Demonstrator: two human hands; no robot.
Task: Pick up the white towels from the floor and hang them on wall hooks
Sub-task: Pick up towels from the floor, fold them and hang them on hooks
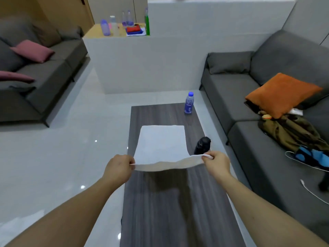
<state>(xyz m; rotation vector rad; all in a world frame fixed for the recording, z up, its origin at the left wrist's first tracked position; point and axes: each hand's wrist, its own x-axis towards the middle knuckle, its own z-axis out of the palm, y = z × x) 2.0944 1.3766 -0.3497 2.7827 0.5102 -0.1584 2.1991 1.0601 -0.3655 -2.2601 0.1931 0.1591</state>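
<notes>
Dark table [170, 211]: one white towel [162, 143] (two hands pinching corners), two bottles.

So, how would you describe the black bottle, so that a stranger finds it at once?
Look at the dark wooden table. At its right edge, beside the white towel, stands the black bottle. The other bottle there is clear with a blue cap.

Towel [162, 145]: white cloth, matt, fine nubby pile. Table [170, 202]: dark wood-grain top, low sheen, smooth. Floor [53, 157]: pale tile, glossy, reflecting light spots. Sofa [240, 97]: grey woven fabric, matt. Orange cushion [283, 93]: plush, soft nap. Bottle [189, 103]: clear plastic, shiny. Black flask [202, 145]: material unclear, dull finish.
</notes>
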